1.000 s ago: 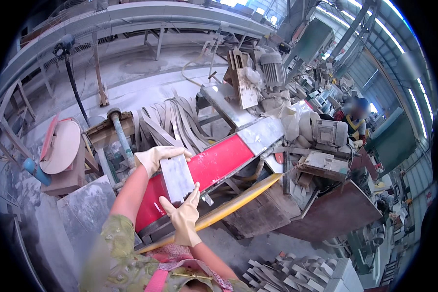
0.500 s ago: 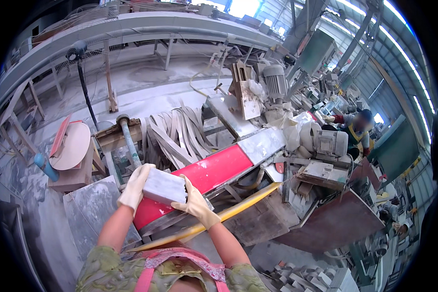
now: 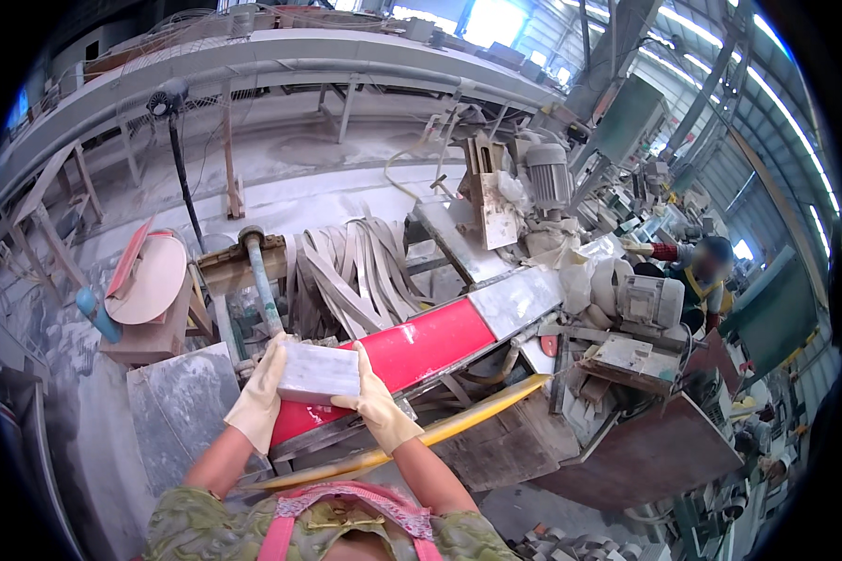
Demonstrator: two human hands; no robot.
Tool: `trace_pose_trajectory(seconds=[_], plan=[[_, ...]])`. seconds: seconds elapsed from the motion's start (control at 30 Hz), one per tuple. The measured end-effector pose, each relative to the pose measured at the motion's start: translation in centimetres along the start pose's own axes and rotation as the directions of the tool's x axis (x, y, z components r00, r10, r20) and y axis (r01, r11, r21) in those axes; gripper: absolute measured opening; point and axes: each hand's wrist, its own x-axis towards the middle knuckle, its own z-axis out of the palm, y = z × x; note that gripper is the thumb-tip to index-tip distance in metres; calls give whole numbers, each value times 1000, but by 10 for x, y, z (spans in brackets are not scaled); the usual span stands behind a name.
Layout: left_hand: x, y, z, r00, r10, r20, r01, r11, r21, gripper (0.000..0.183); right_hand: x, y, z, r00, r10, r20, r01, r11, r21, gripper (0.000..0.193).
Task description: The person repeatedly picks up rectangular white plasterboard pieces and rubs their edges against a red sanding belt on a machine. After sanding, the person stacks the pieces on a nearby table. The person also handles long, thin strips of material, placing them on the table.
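Between my two gloved hands is a grey rectangular block [image 3: 320,372] with a pale, dusty top. My left hand [image 3: 260,397] presses on its left end, thumb toward the top edge. Against the right end my right hand [image 3: 376,400] closes, fingers along the side. Both hands wear cream rubber gloves. The block is over the near end of a red machine bed [image 3: 421,344]; whether it touches the bed I cannot tell. A grey metal plate [image 3: 516,297] continues the bed to the right.
A yellow curved guard [image 3: 477,411] runs in front of the bed. Grey belts [image 3: 360,271] hang behind it. Left stands a round disc [image 3: 150,280] on a block. A motor [image 3: 650,299] sits right; beyond it a co-worker [image 3: 706,276] works. Cut pieces [image 3: 571,544] lie low right.
The block has turned slightly and its top faces me more squarely. Both hands keep hold of it. The surroundings have shifted a little right and down in view.
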Motion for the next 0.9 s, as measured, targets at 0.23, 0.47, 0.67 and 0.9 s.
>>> trace_pose_trajectory(seconds=[0.23, 0.47, 0.67, 0.9], plan=[[26, 34, -46, 863, -282, 418, -54, 773, 632, 139, 1, 0, -22, 989, -86, 118, 138, 806, -575, 129], [33, -15, -69, 949, -123, 291, -170, 576, 799, 136, 18, 34, -23, 935, -294, 200, 354, 814, -461, 126], [30, -9, -69, 830, 48, 556, -550, 237, 801, 122, 18, 25, -10, 973, -88, 214, 84, 996, 29, 127], [29, -9, -63, 950, -95, 299, -169, 649, 742, 79, 21, 20, -8, 968, -133, 214, 213, 887, -411, 124]])
